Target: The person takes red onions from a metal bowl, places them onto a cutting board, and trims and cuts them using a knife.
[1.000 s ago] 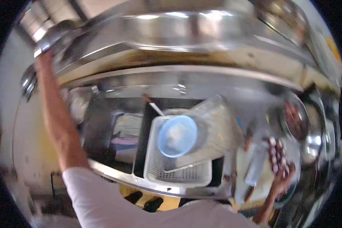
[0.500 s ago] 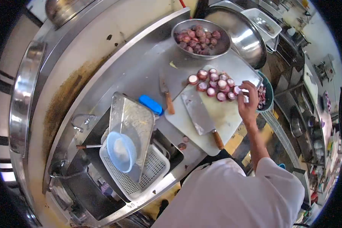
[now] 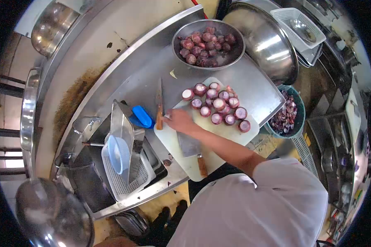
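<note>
My right hand (image 3: 180, 120) reaches across the white cutting board (image 3: 175, 144), fingers apart, its fingertips right beside the wooden handle of a small knife (image 3: 159, 99) at the board's left edge. Under my wrist lies a cleaver (image 3: 188, 144) with a wooden handle. Several trimmed purple onions (image 3: 218, 104) sit on the board's far part. At the lower left is a large round metal pan or lid (image 3: 53, 214); a bit of my left forearm shows at the bottom edge, but my left hand is not visible.
A metal bowl (image 3: 240, 41) of unpeeled onions stands behind the board, with a big steel bowl (image 3: 272, 45) beside it. A green basket (image 3: 301, 119) of peelings is at the right. A blue object (image 3: 142, 116) lies near the sink, which holds a white basket (image 3: 132, 189) and light-blue colander (image 3: 118, 155).
My right hand has left the onions and moved left across the board to the small knife. The view has shifted, and the large round metal piece has come into view at the lower left.
</note>
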Available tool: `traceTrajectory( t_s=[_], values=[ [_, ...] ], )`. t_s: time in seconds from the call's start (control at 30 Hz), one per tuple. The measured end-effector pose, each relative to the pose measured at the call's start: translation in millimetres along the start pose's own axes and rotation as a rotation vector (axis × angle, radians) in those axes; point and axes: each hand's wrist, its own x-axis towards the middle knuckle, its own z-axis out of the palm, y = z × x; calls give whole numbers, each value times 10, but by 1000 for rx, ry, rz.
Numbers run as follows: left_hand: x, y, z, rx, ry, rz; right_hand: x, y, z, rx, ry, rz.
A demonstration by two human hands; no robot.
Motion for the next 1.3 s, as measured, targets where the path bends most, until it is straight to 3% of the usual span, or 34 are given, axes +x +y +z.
traceTrajectory(
  t_s=[0.07,0.17,0.23,0.37,0.43,0.57,0.63,0.7,0.8,0.83,0.87,0.97,1.07,1.3],
  values=[
    [-110,280,-141,-14,10,8,304,-117,124,-27,-29,42],
    [-161,646,-265,-51,16,38,783,9,590,-28,133,59],
    [-143,875,-283,-81,1,70,971,-53,631,-177,4,172],
    [-61,1282,-134,-175,-91,158,1081,-131,538,-14,54,250],
    [-5,1470,76,-225,-204,210,1083,-90,511,40,170,158],
    [91,1817,1020,-413,-576,320,721,-71,-47,9,222,93],
    [-36,2090,1524,-314,-704,376,167,-149,-573,133,202,37],
    [-17,2082,2133,-384,-851,557,-378,-114,-996,220,231,50],
    [-137,2030,2965,-372,-822,679,-1115,190,-1422,261,365,-45],
    [-178,2054,3165,-169,-812,774,-1306,338,-1494,230,428,-38],
    [-234,2061,3358,36,-791,863,-1516,317,-1681,271,456,72],
    [-393,1882,3957,125,-788,1003,-2003,471,-2079,260,557,365],
    [-602,1748,4330,271,-805,1051,-2242,1157,-2142,22,741,404],
    [-1103,1387,4793,250,-839,1049,-2218,2052,-2184,-56,754,356]
  ],
)
